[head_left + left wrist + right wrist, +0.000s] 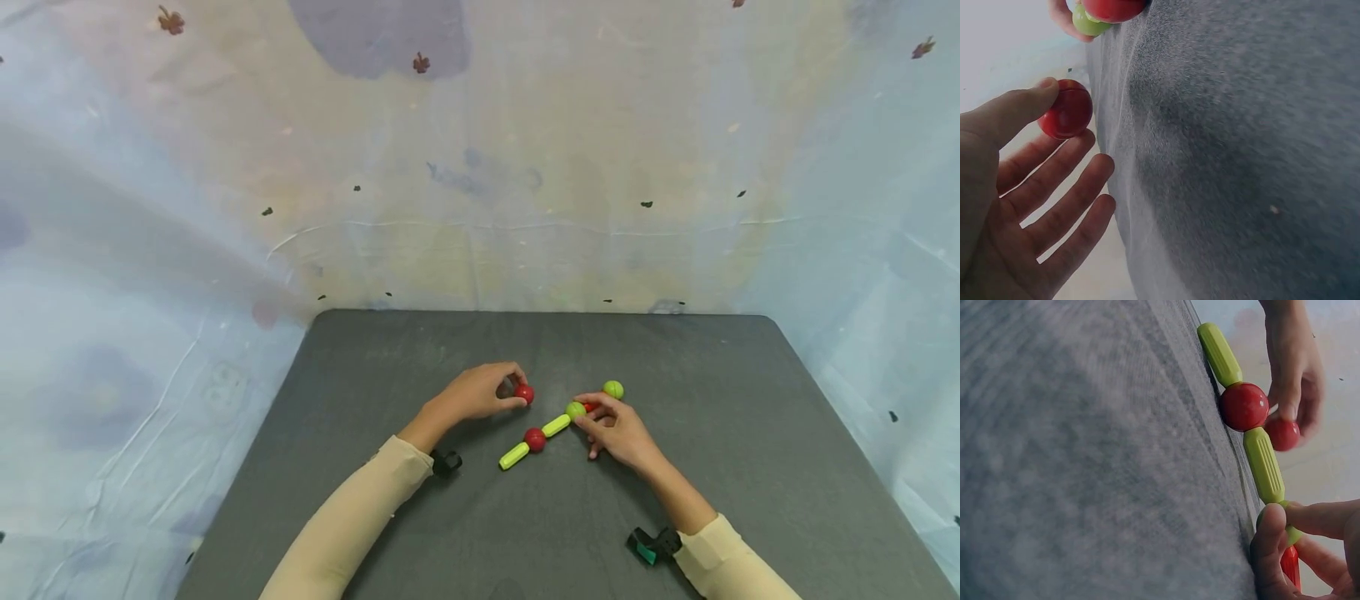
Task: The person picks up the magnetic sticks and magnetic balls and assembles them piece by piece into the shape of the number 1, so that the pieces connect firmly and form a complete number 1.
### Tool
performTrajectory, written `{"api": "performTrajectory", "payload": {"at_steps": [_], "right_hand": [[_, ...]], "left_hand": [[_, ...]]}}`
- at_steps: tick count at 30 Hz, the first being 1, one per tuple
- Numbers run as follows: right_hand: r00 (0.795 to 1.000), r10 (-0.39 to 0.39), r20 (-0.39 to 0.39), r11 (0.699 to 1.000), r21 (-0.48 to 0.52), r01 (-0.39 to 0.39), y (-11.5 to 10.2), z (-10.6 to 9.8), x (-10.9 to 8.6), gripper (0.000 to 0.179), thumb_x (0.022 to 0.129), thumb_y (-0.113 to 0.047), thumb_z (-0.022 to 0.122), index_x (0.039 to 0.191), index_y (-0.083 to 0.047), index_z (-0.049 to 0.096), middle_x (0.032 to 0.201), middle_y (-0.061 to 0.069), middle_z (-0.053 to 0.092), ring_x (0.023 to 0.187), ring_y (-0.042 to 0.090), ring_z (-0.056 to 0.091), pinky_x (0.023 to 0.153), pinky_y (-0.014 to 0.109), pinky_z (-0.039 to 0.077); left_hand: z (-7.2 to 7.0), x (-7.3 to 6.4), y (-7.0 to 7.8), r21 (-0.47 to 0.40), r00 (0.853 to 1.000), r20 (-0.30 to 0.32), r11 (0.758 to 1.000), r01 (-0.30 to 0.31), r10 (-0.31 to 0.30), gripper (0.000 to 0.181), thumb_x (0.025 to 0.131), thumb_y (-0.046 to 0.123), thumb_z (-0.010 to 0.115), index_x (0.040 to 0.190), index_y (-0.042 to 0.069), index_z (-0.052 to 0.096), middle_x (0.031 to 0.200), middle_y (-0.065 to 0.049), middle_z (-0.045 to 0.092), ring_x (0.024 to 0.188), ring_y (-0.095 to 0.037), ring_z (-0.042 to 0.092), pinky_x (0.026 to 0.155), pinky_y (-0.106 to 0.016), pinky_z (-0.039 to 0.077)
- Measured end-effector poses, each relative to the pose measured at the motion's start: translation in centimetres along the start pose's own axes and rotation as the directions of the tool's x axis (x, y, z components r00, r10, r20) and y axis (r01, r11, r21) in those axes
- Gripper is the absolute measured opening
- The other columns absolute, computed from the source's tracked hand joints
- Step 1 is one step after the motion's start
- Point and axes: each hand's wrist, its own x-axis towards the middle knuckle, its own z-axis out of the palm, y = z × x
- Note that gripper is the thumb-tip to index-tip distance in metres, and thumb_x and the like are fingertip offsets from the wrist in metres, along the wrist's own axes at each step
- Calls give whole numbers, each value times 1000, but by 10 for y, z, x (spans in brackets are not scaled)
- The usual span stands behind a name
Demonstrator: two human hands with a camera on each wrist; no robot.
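My left hand (480, 392) pinches a loose red ball (1067, 109) between thumb and fingertips, just behind a chain of balls and rods. In the right wrist view, that hand and its ball appear beyond the chain. My right hand (618, 432) pinches a green ball (575, 410) in the chain. From there toward the near left run a yellow-green rod (1264, 465), a red ball (1244, 406) and another yellow-green rod (1220, 355) at the end. On the far side, a red rod (1291, 565), partly hidden by fingers, leads to a second green ball (613, 389).
The chain lies on a dark grey table (450, 533) with rounded far corners. A pale, patterned cloth (480, 167) hangs behind and at both sides. Black wrist devices (447, 463) are strapped at both cuffs.
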Motion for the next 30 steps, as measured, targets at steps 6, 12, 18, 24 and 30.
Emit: {"api": "performTrajectory", "payload": {"at_steps": [6, 12, 18, 24, 30], "right_hand": [[1000, 9, 9, 1000, -6, -8, 0, -1, 0, 41, 105, -8, 72, 143, 3, 62, 99, 21, 63, 64, 23, 63, 55, 40, 61], [1000, 0, 13, 1000, -24, 1, -1, -2, 0, 41, 105, -9, 72, 143, 2, 62, 99, 22, 63, 63, 23, 62, 55, 40, 61], [999, -29, 22, 999, -32, 30, -2, -2, 0, 41, 105, -7, 71, 143, 5, 61, 101, 23, 63, 61, 24, 62, 53, 40, 60], [1000, -25, 16, 999, -31, 25, -1, -1, 2, 42, 105, -5, 70, 144, 6, 59, 102, 22, 64, 60, 28, 62, 52, 41, 59], [1000, -19, 14, 999, -50, 20, -2, -1, 3, 42, 105, -5, 69, 144, 6, 59, 102, 24, 64, 59, 30, 63, 52, 42, 59]], "left_hand": [[-3, -16, -2, 7, 1000, 11, 1000, 9, -9, 32, 102, 46, 75, 128, 29, 66, 121, 9, 71, 101, -8, 67, 85, -35, 57], [-4, -29, -2, 7, 1000, 17, 1000, 7, -8, 33, 102, 46, 76, 129, 30, 67, 118, 10, 71, 99, -7, 66, 83, -34, 56], [-5, -41, -1, 34, 999, 34, 999, 8, -9, 36, 102, 46, 74, 134, 30, 66, 122, 11, 70, 103, -7, 67, 84, -36, 56], [-6, -54, -2, 46, 998, 55, 999, 23, -25, 36, 103, 46, 74, 134, 30, 66, 124, 9, 69, 105, -8, 67, 85, -39, 56], [-5, -70, -5, 54, 999, 49, 998, 15, -18, 36, 102, 47, 75, 132, 30, 67, 120, 10, 68, 101, -8, 66, 82, -37, 55]]}}
